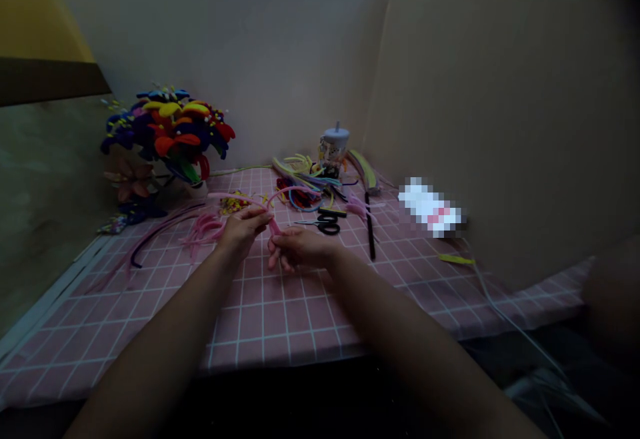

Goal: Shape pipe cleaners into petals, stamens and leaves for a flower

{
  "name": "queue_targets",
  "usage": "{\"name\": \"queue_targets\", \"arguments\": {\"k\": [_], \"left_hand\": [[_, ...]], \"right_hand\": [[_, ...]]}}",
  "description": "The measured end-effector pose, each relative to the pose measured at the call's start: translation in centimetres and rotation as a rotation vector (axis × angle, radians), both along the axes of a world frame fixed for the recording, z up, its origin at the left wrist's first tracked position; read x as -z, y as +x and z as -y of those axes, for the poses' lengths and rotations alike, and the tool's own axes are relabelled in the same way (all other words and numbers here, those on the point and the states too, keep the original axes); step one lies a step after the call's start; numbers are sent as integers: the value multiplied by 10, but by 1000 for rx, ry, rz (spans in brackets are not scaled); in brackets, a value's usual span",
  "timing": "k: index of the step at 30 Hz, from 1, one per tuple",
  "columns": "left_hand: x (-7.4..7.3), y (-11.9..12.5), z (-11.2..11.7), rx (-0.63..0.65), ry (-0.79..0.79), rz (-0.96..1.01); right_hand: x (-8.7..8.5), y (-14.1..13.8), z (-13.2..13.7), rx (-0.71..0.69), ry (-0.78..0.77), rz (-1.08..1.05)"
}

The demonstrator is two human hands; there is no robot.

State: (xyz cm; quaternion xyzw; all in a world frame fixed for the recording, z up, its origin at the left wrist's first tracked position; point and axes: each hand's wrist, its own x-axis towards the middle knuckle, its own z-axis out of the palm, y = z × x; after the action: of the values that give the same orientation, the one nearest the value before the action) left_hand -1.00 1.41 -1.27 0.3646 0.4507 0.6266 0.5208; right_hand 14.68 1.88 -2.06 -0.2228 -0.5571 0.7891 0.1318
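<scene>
My left hand [243,227] and my right hand [299,248] meet over the pink checked tablecloth [280,319], both pinched on a pink pipe cleaner [287,192] that arches up and back from my fingers. My right hand's fingers curl round its lower end. A bundle of loose pink pipe cleaners [203,229] lies just left of my left hand.
A bouquet of coloured pipe-cleaner flowers [170,129] stands at the back left. A heap of mixed pipe cleaners [305,182], a cup [334,149], black scissors [325,224] and a black stick [370,222] lie behind my hands. A white packet [430,207] and cable sit right.
</scene>
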Motion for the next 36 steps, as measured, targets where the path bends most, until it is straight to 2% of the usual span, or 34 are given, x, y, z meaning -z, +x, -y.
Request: {"name": "queue_targets", "arguments": {"k": [4, 8, 10, 13, 24, 28, 31, 36], "left_hand": [[2, -4, -1, 83, -8, -120], [1, -4, 3, 157, 18, -221], [-1, 0, 7, 227, 61, -220], [-5, 5, 13, 296, 98, -203], [-10, 8, 17, 268, 133, -232], [-10, 11, 17, 210, 143, -223], [-9, 12, 18, 180, 153, -212], [-7, 12, 16, 210, 153, -109]], "right_hand": [[-3, 0, 0, 57, 144, 118], [-9, 2, -6, 369, 354, 102], [-9, 3, -10, 495, 381, 36], [-7, 2, -13, 580, 374, -38], [-8, -1, -7, 622, 222, -147], [-9, -2, -7, 645, 180, -178], [-9, -3, -7, 654, 192, -190], [-9, -5, -5, 710, 287, -232]]}}
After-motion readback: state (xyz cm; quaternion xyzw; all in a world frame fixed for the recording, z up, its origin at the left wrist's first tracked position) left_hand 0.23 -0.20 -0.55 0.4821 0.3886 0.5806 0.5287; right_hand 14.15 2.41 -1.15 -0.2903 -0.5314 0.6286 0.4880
